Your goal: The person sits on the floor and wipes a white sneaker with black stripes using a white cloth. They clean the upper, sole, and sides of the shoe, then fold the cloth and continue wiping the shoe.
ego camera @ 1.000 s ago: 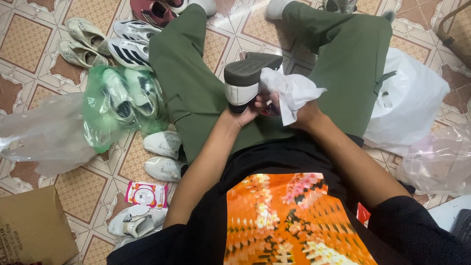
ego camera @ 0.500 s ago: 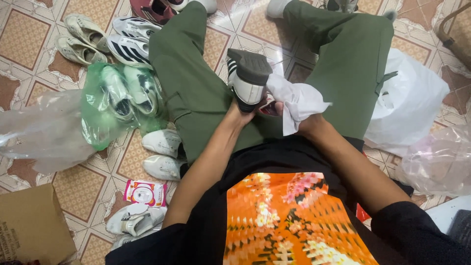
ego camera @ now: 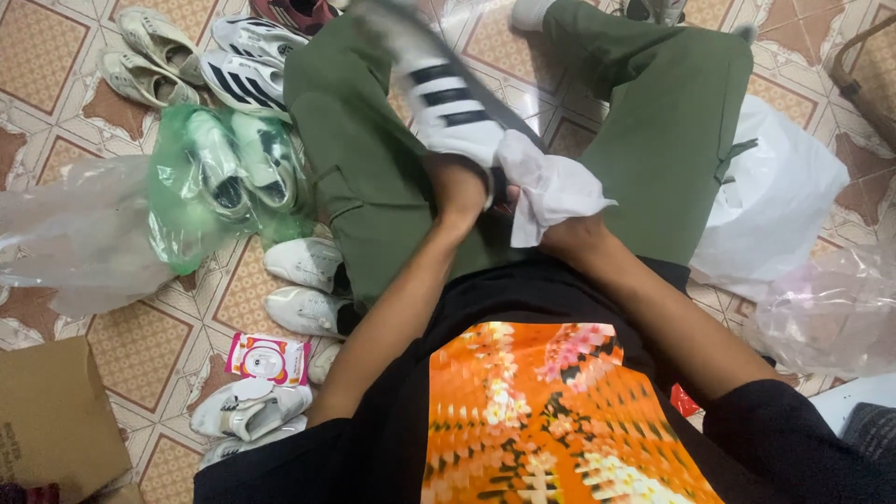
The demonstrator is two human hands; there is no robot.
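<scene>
The left hand point(ego camera: 459, 187) had its fingers closed around the heel end of a white sneaker with black stripes point(ego camera: 443, 98), held above the lap over the green trousers point(ego camera: 359, 168). Just right of the sneaker, the right hand point(ego camera: 569, 238) gripped a crumpled white cloth point(ego camera: 551, 187) that touched the shoe's heel. Left of the sneaker, a green plastic bag point(ego camera: 219, 182) holding a pair of shoes lay on the tiled floor point(ego camera: 37, 37).

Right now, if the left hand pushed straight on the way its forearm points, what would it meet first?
The left hand already grips the white striped sneaker, so it meets that first. Beyond lies the green trouser leg, though depth is hard to judge.
</scene>
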